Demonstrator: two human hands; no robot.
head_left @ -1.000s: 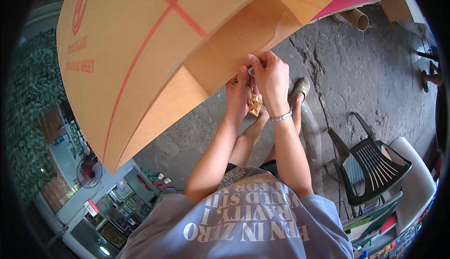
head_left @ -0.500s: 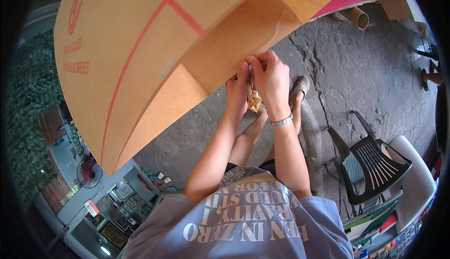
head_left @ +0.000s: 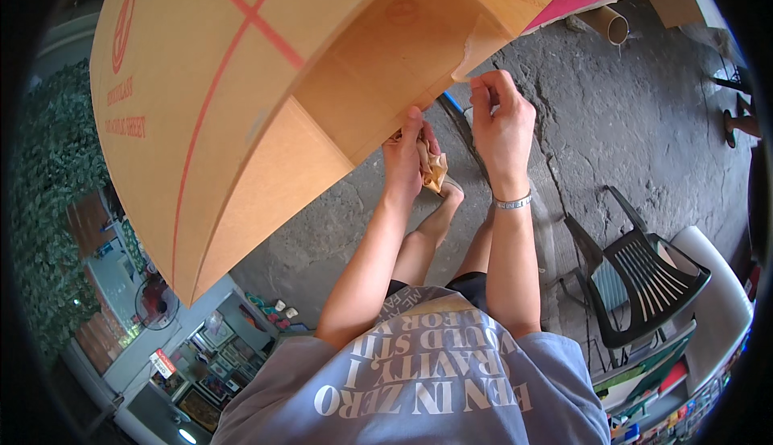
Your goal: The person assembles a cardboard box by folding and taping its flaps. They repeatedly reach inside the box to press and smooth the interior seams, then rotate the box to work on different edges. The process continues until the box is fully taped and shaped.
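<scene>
A large structure of brown paper-faced sheets (head_left: 185, 123) with red printed lines rises in front of me. Under its edge, my left hand (head_left: 403, 155) is closed around a crumpled wad of brown tape or paper (head_left: 433, 173). To its right, the fingers of my right hand (head_left: 503, 131) are pinched together on the loose end of a pale translucent strip of tape (head_left: 465, 62). That strip runs up along the inner brown panel (head_left: 394, 50), partly lifted from it. Finer detail at the fingertips is too small to make out.
A black slatted chair (head_left: 644, 284) stands at the right, near a white panel (head_left: 713, 308). A cardboard tube (head_left: 608, 24) lies on the cracked concrete floor (head_left: 596, 115) at upper right. Another person's foot (head_left: 737, 127) shows at the far right. A fan (head_left: 155, 302) is at lower left.
My right hand has parted from my left and moved right and slightly up, drawing out the tape strip. The left hand keeps the crumpled wad. The view has shifted a little.
</scene>
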